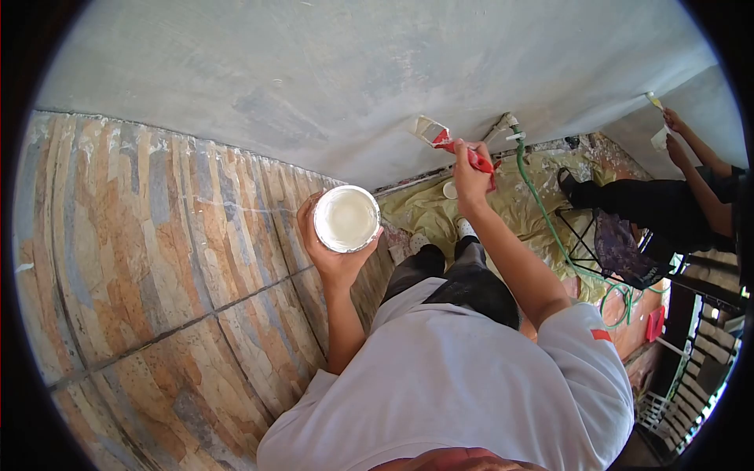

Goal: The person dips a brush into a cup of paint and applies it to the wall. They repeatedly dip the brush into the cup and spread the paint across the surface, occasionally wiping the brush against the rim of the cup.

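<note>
My left hand [334,263] is wrapped round a round tub [346,219] of off-white paint, its open top facing up toward the camera. In my right hand [471,182] is the red handle of a paintbrush [446,143]. The pale bristles of the brush point up and left, at the lower part of the grey wall [314,71]. Whether the bristles touch the wall is hard to tell.
Stone-patterned tiles [157,235] cover the left side. A paint-spotted yellowish sheet [416,208] lies by my feet, with a green hose [542,200] across it. At right, a co-worker's hands [674,129] hold a brush and white container beside a folding chair [616,243].
</note>
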`<move>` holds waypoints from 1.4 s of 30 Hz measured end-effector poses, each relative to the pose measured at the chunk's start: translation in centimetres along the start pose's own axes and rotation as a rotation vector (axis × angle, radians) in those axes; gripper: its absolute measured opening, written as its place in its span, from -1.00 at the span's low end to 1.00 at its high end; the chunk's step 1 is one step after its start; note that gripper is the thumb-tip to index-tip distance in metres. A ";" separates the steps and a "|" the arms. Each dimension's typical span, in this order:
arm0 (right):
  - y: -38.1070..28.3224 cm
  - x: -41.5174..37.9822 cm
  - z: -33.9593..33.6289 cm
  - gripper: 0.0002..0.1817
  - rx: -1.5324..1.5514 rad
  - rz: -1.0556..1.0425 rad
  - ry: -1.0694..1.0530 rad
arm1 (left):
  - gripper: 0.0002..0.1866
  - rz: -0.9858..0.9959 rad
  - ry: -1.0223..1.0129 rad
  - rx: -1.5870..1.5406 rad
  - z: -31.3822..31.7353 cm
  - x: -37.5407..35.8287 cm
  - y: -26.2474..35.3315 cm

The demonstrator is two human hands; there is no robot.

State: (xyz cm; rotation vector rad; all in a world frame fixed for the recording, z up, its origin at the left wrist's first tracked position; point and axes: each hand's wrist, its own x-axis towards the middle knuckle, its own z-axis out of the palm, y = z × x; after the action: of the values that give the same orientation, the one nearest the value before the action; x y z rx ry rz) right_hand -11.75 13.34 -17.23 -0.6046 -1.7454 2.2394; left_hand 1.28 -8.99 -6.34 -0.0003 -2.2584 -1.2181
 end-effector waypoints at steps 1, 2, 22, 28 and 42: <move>1.4 0.3 0.4 -0.70 0.003 0.003 0.013 | 0.00 0.003 -0.013 -0.002 -0.1 -0.2 -0.2; 2.5 0.5 0.9 -0.70 -0.010 0.005 0.030 | 0.03 0.003 -0.001 -0.032 -0.2 -0.3 -0.4; -7.9 -0.3 -2.3 -0.70 -0.583 -1.267 -0.410 | 0.08 -0.028 -0.037 0.039 -2.6 -1.0 -0.2; -7.9 3.1 -0.5 -0.80 -1.031 -1.652 -0.499 | 0.13 -0.055 -0.023 0.050 -2.5 -2.8 0.2; -3.2 7.5 0.3 -0.74 -1.333 -1.500 -1.032 | 0.02 -0.189 0.217 0.078 -2.3 -8.9 1.8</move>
State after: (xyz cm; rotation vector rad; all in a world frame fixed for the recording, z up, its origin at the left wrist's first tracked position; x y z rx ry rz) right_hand -18.69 17.12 -15.44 1.4996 -2.4018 0.0663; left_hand 10.35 -7.45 -8.28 0.3650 -2.1499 -1.1626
